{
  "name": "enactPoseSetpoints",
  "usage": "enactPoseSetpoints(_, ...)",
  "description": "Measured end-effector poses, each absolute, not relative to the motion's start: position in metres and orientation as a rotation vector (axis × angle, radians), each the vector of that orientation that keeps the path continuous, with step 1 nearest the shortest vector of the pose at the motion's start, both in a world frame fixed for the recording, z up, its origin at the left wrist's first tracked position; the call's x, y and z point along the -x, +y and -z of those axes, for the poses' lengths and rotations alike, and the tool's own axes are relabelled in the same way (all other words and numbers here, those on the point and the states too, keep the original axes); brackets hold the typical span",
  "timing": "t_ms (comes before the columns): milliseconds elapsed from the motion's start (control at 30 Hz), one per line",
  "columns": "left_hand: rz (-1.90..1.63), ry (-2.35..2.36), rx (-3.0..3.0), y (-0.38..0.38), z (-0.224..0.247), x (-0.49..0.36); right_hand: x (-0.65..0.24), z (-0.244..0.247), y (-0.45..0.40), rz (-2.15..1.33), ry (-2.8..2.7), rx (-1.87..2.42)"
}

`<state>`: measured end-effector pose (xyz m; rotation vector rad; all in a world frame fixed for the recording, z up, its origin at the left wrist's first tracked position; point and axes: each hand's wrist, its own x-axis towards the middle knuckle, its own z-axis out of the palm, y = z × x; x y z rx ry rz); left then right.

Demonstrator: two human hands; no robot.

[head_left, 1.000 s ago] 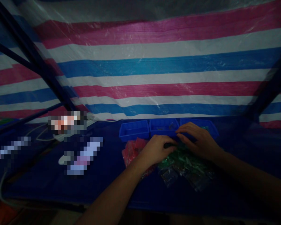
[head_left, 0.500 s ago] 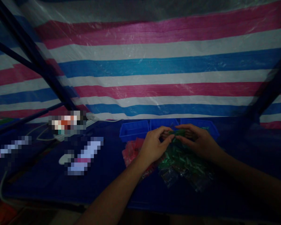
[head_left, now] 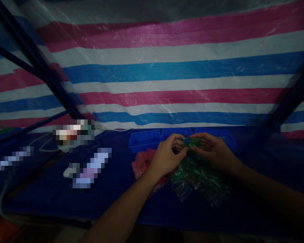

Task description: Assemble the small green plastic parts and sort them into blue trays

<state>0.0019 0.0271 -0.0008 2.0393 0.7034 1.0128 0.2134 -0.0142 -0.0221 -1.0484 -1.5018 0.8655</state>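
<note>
Between my two hands is a small green packet (head_left: 192,142), pinched at its edges. My left hand (head_left: 169,152) is closed on its left side, thumb and fingers together. On the other side my right hand (head_left: 212,147) grips it with thumb and fingertips. Below them lies a pile of green and clear packets (head_left: 200,179). Red packets (head_left: 142,164) lie to the left, partly hidden behind my left wrist. The image is dark, so the packet's details cannot be made out.
Three blue bins stand behind the piles: a left bin (head_left: 145,140), a middle bin (head_left: 177,131) and a right bin (head_left: 229,136). A blurred-out long item (head_left: 92,168), a white round object (head_left: 69,171) and a power strip (head_left: 72,145) are on the left. Metal posts flank the table.
The green packet shows more between my fingertips and looks more spread out. My hands have shifted only slightly.
</note>
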Motion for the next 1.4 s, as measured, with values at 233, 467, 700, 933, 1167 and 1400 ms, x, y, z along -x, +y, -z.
enactPoseSetpoints(233, -0.973, 0.701, -2.057, 0.027, 0.003, -0.002, -0.213, 0.020, -0.016, -0.901, -1.490, 1.064)
enactPoseSetpoints(467, -1.061, 0.792, -2.110, 0.027, -0.001, -0.002, -0.214, 0.020, -0.014, -0.676, -1.416, 1.182)
enactPoseSetpoints(700, -0.964, 0.676, -2.189, 0.024, -0.005, -0.001, -0.211, 0.019, -0.016, -0.711, -1.415, 1.074)
enactPoseSetpoints(933, -0.995, 0.827, -2.252, 0.027, -0.005, 0.002, -0.209, 0.012, -0.022, -0.761, -1.444, 1.061)
enactPoseSetpoints(1167, -0.989, 0.838, -2.283, 0.026, -0.006, 0.003, -0.211, 0.014, -0.019, -0.704, -1.466, 1.138)
enactPoseSetpoints(1400, -1.087, 0.846, -2.199, 0.026, -0.004, 0.001, -0.213, 0.020, -0.015, -0.785, -1.403, 1.165)
